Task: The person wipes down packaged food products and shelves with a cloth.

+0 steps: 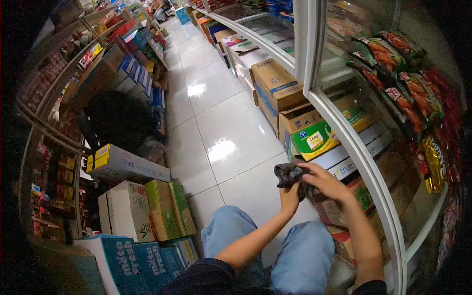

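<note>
A dark, crumpled cloth is bunched up in front of my knees, above the tiled floor. My left hand is closed around it from below. From the right, my right hand reaches over with its fingers bent onto the same cloth, gripping its right side. Part of the cloth hangs down between the two hands. Just beyond them stands an open green and yellow carton, and a white box with "true" lettering lies under the glass door's frame.
A white-framed glass door curves along my right, with packaged snacks behind it. Brown cartons line the right of the white tiled aisle. On the left stand blue "Fresh" boxes, a white carton and shelves of goods.
</note>
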`<action>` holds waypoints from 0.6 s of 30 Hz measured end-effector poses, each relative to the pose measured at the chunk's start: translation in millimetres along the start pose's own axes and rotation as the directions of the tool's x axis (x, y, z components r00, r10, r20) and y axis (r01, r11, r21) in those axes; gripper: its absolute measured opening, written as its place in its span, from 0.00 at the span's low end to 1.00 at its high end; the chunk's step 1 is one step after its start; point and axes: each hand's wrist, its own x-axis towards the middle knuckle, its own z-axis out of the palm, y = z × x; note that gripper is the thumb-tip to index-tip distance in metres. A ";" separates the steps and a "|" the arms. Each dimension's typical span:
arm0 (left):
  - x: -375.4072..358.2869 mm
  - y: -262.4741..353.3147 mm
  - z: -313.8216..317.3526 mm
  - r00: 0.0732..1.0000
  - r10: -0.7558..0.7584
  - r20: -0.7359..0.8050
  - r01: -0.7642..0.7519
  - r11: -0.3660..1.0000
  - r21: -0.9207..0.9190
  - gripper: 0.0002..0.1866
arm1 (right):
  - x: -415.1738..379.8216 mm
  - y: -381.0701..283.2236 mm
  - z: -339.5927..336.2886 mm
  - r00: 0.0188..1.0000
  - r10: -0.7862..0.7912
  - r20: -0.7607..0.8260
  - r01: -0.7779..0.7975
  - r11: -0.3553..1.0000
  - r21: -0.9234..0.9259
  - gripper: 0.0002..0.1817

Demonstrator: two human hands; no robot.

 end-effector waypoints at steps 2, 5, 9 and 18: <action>21.1 -25.8 -16.2 0.996 0.086 -0.005 -0.086 0.996 0.038 0.18 | 1.8 32.0 -20.4 0.987 -0.083 -0.138 0.081 0.997 -0.021 0.18; 37.3 -99.7 -16.1 0.952 0.270 -0.143 -0.234 0.945 0.228 0.19 | 2.5 50.6 -36.5 0.905 0.019 -0.424 -0.013 1.000 0.017 0.14; 41.4 -160.7 -6.2 0.835 0.530 -0.148 -0.320 0.687 0.652 0.24 | 11.1 88.1 -43.4 0.867 0.025 -0.497 -0.068 0.995 -0.068 0.11; 21.2 -93.0 22.5 0.965 -0.200 -0.171 0.101 0.881 -0.462 0.26 | 12.9 82.8 -40.0 0.861 0.121 -0.493 -0.055 0.988 0.147 0.11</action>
